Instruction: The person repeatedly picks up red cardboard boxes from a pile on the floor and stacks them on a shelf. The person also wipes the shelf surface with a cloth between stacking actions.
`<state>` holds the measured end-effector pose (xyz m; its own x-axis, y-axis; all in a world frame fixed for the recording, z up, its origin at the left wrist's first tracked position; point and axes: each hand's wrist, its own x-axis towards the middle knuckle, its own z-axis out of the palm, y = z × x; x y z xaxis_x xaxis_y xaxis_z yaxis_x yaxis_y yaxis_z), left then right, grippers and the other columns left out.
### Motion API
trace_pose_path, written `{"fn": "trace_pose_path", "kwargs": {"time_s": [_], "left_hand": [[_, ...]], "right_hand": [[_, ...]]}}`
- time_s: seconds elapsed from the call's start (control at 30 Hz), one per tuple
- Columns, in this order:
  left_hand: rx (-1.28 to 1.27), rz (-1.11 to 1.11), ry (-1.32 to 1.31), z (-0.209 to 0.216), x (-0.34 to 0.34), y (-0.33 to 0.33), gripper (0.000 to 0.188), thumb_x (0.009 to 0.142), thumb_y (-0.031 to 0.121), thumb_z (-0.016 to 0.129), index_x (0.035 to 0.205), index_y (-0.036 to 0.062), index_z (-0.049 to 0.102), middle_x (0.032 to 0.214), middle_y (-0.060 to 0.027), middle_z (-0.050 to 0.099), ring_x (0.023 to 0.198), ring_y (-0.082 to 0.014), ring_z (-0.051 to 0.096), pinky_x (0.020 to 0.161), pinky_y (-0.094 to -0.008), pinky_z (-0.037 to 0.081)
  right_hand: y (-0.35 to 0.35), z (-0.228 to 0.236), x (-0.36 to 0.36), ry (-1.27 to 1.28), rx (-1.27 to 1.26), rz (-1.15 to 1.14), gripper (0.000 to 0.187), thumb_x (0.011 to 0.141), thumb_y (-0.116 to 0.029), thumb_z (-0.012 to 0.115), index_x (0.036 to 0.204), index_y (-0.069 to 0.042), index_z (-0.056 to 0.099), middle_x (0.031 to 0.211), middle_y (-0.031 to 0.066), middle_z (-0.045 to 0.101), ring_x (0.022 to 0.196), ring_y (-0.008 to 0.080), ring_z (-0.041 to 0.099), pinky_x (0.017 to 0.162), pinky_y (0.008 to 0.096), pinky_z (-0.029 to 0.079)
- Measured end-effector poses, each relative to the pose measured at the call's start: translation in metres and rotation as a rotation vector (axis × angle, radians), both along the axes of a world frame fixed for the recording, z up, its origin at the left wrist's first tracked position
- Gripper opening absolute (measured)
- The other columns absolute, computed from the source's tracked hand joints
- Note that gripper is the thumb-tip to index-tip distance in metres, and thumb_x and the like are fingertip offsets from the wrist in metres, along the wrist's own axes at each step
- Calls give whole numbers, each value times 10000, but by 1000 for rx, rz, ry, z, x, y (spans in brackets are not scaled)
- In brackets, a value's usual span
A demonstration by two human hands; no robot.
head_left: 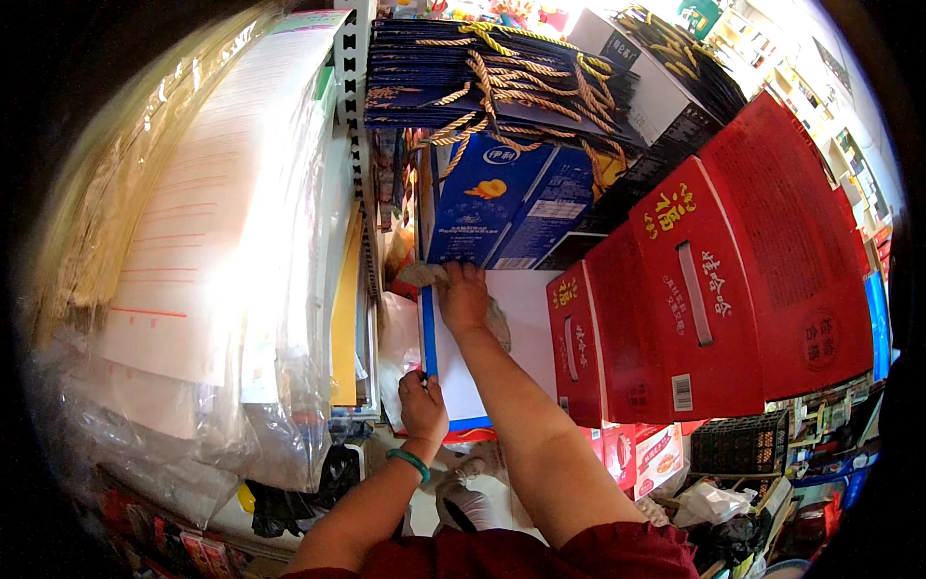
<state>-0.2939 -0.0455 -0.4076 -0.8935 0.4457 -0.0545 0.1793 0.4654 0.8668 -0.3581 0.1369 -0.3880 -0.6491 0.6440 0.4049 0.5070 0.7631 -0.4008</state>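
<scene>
A white board or box top with a blue edge (526, 309) lies between the shelf at left and the red cartons at right. My right hand (465, 297) reaches forward to its far left part and presses a grey-brown cloth (499, 326) onto it. Part of the cloth sticks out left of the hand, over the blue edge. My left hand (422, 410), below a green bangle (410, 463), is closed at the board's near left edge. Its fingertips are partly hidden. Just beyond the right hand stands a blue carton (482, 198).
Red cartons (694, 280) with handle slots crowd the right. Dark gift bags with gold rope handles (511, 77) are stacked on the far side. Plastic-wrapped paper sheets (193, 222) fill the left, beside a perforated shelf post (355, 116). A black crate (738, 444) stands lower right.
</scene>
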Motion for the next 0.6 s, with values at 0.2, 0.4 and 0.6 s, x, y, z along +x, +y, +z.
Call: {"fn": "trace_pose_path", "kwargs": {"time_s": [0.2,0.4,0.6], "left_hand": [[38,19,-8,3,1,-1,201,877,144,523,991,-16,480,984,-211,521,946,-386,490,808,-461,405],[18,-2,48,3,2,0,196,890,141,502,993,-23,476,965,-213,515,913,-383,497,792,-458,405],[63,16,106,-12,0,0,193,912,139,471,987,-39,466,930,-212,499,855,-365,507,759,-450,404]], "right_hand": [[6,-4,-7,-20,51,-17,268,747,-125,654,1005,-75,603,955,172,567,943,363,500,827,433,423],[11,-3,-3,12,-23,29,319,744,-103,628,1060,-77,594,1005,168,565,980,365,497,850,450,422],[12,10,28,73,-101,30,275,783,-110,618,1053,-69,591,1034,165,567,992,360,483,866,443,403]]}}
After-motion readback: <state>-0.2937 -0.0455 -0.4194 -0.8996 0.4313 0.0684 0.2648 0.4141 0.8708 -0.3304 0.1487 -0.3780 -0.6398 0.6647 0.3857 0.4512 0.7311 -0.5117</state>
